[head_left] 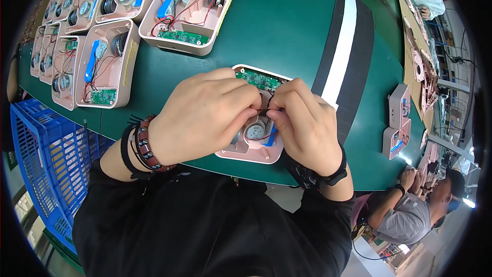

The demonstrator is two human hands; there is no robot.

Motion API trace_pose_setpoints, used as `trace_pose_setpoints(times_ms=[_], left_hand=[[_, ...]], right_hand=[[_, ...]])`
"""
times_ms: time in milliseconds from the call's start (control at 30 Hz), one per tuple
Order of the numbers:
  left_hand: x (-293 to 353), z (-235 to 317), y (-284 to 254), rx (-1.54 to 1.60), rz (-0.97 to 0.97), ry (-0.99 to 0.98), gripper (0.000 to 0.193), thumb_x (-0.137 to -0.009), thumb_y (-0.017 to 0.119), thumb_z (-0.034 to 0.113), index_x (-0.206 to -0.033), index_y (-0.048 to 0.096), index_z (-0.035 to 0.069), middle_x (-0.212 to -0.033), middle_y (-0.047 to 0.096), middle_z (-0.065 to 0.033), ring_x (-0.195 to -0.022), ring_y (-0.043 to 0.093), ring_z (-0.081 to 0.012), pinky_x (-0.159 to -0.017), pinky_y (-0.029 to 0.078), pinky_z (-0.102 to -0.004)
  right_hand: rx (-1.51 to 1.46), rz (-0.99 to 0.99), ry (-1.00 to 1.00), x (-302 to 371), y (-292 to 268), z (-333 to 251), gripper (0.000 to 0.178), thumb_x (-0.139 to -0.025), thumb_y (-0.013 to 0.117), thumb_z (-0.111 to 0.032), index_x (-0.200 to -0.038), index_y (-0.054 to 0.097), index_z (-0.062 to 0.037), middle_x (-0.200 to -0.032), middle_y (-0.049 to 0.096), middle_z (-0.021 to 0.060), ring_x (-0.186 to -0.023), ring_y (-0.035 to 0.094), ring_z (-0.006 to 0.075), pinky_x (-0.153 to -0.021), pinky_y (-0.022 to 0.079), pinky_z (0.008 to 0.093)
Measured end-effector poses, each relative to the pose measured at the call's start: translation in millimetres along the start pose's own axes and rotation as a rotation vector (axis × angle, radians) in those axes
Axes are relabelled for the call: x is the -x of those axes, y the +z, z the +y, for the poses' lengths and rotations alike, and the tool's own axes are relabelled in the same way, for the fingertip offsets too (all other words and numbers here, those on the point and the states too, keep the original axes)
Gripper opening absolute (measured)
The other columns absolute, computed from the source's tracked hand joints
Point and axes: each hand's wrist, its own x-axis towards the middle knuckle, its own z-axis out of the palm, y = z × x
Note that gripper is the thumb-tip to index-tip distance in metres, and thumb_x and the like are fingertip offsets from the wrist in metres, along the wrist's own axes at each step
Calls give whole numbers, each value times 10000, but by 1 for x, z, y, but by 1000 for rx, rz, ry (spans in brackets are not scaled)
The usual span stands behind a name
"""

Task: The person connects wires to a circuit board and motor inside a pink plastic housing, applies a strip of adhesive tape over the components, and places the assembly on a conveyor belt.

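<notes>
Over an open pink plastic housing [251, 157] at the table's near edge, both my hands work close together. My left hand [212, 110] pinches one end of a thin dark wire [264, 110] between thumb and forefinger. A short way off, my right hand [307, 125] pinches the same wire, with its fingers curled. Inside the housing, a green circuit board [260, 78] lies at the far end. Below my fingertips sit a round grey motor [255, 131] and part of a blue battery pack [270, 139]. My hands cover the housing's sides.
Several similar pink housings with wired parts, such as one housing [189, 13], stand at the far left. A blue crate [48, 156] is beside the table. A black mat with a white strip [342, 46] lies right. Beyond are two more housings [397, 123] and a co-worker [410, 215].
</notes>
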Motion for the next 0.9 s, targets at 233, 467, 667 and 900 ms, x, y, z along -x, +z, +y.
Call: trace_pose_setpoints(times_ms=[233, 467, 667, 900], left_hand=[[1, 2, 0, -6, 10, 11, 131, -757, 699, 23, -834, 597, 52, -760, 606, -69, -712, 569, -272, -628, 455, -370], [0, -1, -2, 42, -21, -12, 144, -760, 690, 19, -845, 582, 60, -753, 606, -61, -719, 572, -268, -658, 448, -371], [2, -2, -3, 68, -36, -45, 135, -781, 690, 40, -855, 580, 68, -760, 615, -51, -735, 575, -266, -701, 444, -376], [2, 5, 2, -83, -3, -92, 112, -828, 691, 119, -870, 591, 92, -783, 628, -26, -771, 581, -239, -715, 392, -364]], right_hand=[[67, -14, 3, 0, -1, -4, 215, -730, 737, -11, -863, 569, -30, -879, 587, 77, -601, 584, 222, -495, 447, 311], [174, 90, 32, 5, 8, -6, 295, -672, 789, -44, -888, 589, -28, -870, 584, 76, -644, 617, 226, -521, 485, 323], [180, 44, -102, 5, 3, 2, 278, -640, 778, -58, -864, 615, -23, -840, 583, 73, -639, 619, 219, -514, 486, 317], [406, 99, -306, 12, 14, 6, 166, -635, 664, -117, -769, 573, -81, -784, 525, 21, -572, 539, 130, -501, 420, 267]])
